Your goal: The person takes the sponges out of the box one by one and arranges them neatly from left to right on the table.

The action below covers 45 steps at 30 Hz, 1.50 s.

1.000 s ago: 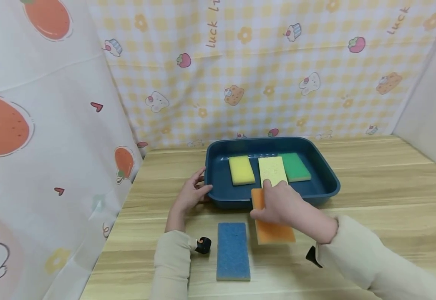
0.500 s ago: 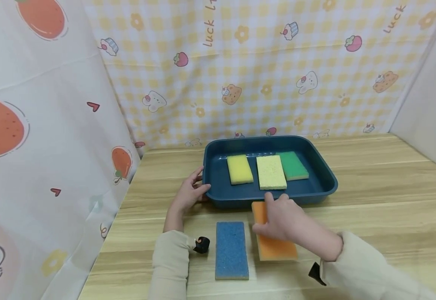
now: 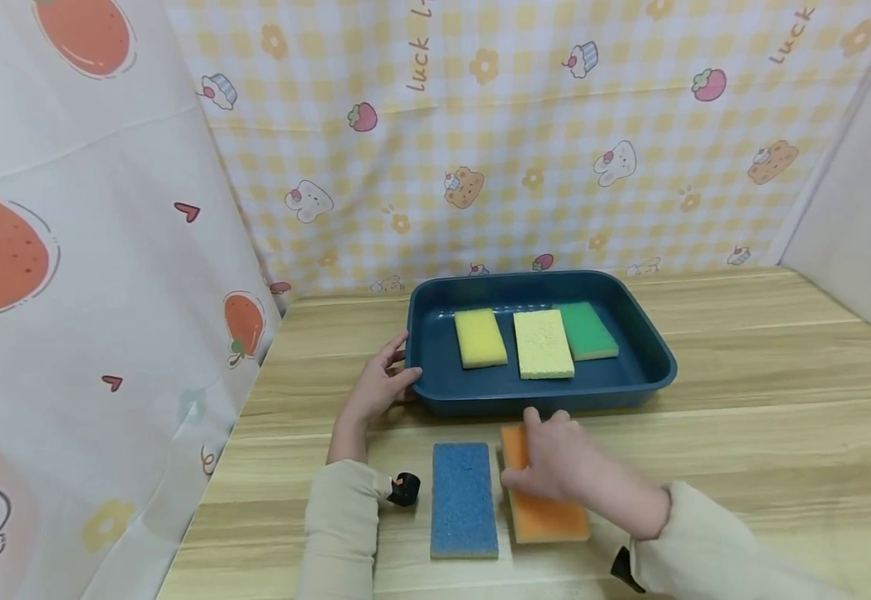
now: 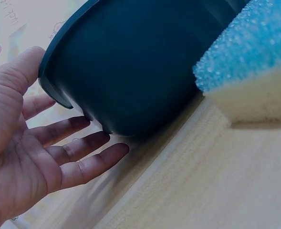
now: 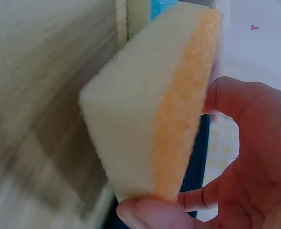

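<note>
Right hand [image 3: 558, 454]: grasping the orange scouring sponge [image 3: 551, 521], pinched between thumb and fingers near its far end.
Orange sponge: in front of the tray [image 3: 480, 407], just right of the blue scouring sponge [image 3: 463, 500], a narrow gap between them. Orange face up, thick cream foam beneath, as the right wrist view shows. Cannot tell whether its underside touches the table.
Blue sponge: flat on the table, rough blue face up over pale foam, long side running toward the tray; clear of both hands.
Left hand [image 3: 378, 387]: not clenched; fingers loosely spread along the tray's outer left side, thumb tip at the rim near the front corner.
Tray: dark teal, rectangular, rounded corners, raised walls; stands toward the back of the table. Three sponges inside.
Tray, left: yellow sponge [image 3: 481, 337], slightly skewed, apart from the others.
Tray, middle: pale yellow sponge [image 3: 543, 344], pitted surface, right edge against or over the green one; cannot tell which.
Tray, right: green sponge [image 3: 588, 331], green face up, pale edge showing.
Table [image 3: 743, 433]: light wood grain, streaks running crosswise.
Sleeves [image 3: 345, 517]: cream, both arms; black device [image 3: 404, 490] at the left wrist, another partly visible at the right.
Backdrop [image 3: 382, 175]: yellow-and-white checked cloth, printed cupcakes, strawberries, "luck".
</note>
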Each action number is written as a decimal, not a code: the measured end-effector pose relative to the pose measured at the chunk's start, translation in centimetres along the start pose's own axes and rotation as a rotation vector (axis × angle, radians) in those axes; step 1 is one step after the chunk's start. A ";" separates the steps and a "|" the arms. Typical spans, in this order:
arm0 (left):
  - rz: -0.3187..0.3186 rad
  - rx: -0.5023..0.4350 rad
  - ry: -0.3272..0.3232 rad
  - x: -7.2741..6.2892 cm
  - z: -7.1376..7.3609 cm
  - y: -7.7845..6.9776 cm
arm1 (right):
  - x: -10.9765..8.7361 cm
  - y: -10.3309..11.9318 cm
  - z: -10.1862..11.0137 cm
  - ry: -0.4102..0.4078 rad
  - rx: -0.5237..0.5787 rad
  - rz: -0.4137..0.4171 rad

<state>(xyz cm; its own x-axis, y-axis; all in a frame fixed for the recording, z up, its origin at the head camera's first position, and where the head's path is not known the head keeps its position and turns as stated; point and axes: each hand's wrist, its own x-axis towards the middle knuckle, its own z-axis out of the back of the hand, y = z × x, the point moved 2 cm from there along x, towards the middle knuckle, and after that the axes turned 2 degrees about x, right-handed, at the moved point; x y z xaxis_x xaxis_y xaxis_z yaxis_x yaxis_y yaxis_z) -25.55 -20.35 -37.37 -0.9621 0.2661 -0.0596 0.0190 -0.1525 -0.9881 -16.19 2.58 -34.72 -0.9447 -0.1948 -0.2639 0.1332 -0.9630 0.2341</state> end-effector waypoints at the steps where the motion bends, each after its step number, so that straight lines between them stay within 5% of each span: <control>1: -0.003 0.003 0.002 -0.1 0.0 -0.1 | 0.0 0.0 -0.2 0.005 0.004 -0.002; 12: -0.025 0.038 -0.035 1.2 0.3 2.0 | 0.3 -0.1 -1.6 -0.002 0.012 0.034; 33: -0.022 0.030 -0.026 1.3 0.2 2.0 | 0.7 -0.3 -2.3 -0.055 -0.019 0.110; 37: -0.016 0.025 -0.009 0.7 0.1 1.0 | 0.6 -0.3 -2.1 -0.082 -0.022 0.133; 45: -0.016 0.029 -0.040 1.3 0.3 2.1 | 0.6 -0.2 -1.9 -0.102 -0.001 0.161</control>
<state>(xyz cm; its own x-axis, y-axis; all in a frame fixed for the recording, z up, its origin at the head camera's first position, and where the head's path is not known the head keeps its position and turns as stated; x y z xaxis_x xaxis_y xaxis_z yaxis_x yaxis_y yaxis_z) -26.90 -20.65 -39.49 -0.9723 0.2308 -0.0377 -0.0036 -0.1759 -0.9844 -16.23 2.28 -36.75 -0.9366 -0.3269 -0.1263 0.2857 -0.9209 0.2652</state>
